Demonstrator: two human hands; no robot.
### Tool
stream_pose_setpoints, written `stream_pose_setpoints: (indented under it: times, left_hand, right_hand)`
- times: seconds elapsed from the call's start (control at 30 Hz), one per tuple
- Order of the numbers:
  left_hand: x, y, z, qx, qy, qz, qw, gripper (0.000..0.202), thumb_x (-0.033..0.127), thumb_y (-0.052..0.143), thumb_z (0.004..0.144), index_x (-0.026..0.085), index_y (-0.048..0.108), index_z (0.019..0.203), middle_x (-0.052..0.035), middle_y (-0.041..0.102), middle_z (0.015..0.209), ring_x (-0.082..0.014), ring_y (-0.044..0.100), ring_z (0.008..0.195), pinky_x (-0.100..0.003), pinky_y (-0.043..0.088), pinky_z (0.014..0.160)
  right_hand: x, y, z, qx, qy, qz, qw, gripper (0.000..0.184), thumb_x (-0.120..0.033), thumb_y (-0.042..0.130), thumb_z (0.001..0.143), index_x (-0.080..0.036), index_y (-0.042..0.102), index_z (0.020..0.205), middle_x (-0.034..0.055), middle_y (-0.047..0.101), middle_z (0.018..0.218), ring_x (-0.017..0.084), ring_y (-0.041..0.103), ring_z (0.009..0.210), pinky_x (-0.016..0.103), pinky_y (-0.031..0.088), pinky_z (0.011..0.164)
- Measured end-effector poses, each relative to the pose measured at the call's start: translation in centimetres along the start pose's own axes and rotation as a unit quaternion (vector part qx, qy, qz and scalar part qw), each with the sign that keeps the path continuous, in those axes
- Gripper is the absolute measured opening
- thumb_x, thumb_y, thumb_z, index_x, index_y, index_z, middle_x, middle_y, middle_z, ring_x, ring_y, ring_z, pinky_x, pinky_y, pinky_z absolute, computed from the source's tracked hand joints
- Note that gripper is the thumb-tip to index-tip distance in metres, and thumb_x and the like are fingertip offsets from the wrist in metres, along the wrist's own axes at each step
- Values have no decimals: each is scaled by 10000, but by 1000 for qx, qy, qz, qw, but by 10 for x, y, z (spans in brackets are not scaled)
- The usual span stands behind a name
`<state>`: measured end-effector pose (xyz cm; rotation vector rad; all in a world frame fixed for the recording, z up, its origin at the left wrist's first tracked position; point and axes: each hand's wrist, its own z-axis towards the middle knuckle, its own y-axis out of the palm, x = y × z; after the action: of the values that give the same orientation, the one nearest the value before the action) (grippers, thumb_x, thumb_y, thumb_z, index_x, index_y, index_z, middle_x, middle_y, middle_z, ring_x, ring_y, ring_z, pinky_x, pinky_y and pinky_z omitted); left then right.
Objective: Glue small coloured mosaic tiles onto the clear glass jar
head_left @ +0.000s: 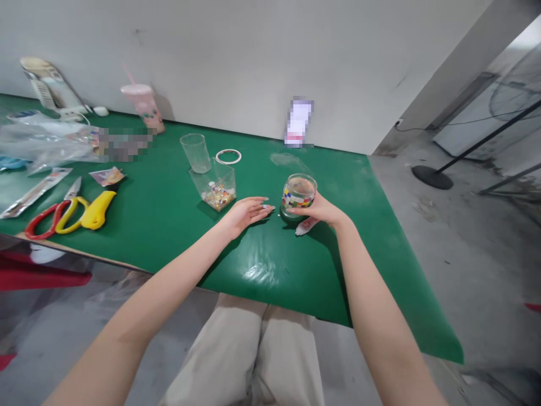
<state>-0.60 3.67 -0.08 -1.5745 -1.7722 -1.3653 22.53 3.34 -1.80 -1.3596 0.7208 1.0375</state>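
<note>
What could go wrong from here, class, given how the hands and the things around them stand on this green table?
The patterned glass might slip or tip, since only the right hand holds it.

The left hand is close to the clear container; a careless sideways move could knock it and spill the small pieces inside.

The white tube lies right beside the right hand, so it could get pressed or pushed.

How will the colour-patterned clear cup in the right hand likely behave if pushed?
The clear cup would probably stay stiff, as its walls look rigid. Its smooth, shiny surface may be slippery. Its squat shape suggests little tendency to tip.
</note>
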Motion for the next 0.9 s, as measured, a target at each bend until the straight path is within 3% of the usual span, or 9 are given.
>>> stream_pose_setpoints:
  times: [0.17,0.3,0.5,0.63,0.77,0.9]
  left_hand:
    - [1,2,-1,6,5,-7,1000,213,105,515,817,83,652,978,-143,737,860,-183,715,855,-283,519,913]
    - [-1,1,1,-16,19,-11,1000,288,250,514,868,99,616,1091,-145,729,907,-201,698,939,-317,486,974]
    - [-1,5,-6,-93,11,-10,996,613,369,526,881,108,359,1410,-188,652,1159,-224,625,1124,-349,411,1061]
    - [1,7,-10,-112,-8,-6,994,699,438,479,894,98,259,1464,-220,534,1333,-234,567,1204,-350,369,1094]
    - [1,8,-10,-110,11,-1,994,704,476,467,896,127,255,1469,-194,538,1348,-230,521,1256,-344,341,1109]
    - [-1,10,-9,-115,31,-38,992,608,440,455,915,132,335,1426,-174,608,1262,-225,558,1210,-339,363,1078]
  right_hand:
    - [-4,6,1,-35,22,92,995,729,-352,825,602,-192,520,1244,113,636,1235,266,616,1129,498,467,1030]
    - [-1,9,-1,4,14,103,995,749,-353,853,555,-177,541,1213,114,650,1217,256,625,1119,462,456,1043]
    - [-4,15,-6,54,16,72,996,745,-387,858,535,-152,566,1179,131,674,1164,270,648,1073,443,495,986]
    - [-15,17,-13,101,-58,12,993,776,-396,864,513,-173,558,1191,108,672,1160,277,637,1083,436,492,980]
    - [-26,19,-19,128,-131,-70,981,762,-424,843,548,-207,534,1210,85,662,1170,279,622,1099,435,477,989]
    - [-34,20,-23,154,-139,-136,969,784,-459,822,574,-242,490,1250,84,629,1226,292,602,1131,455,476,988]
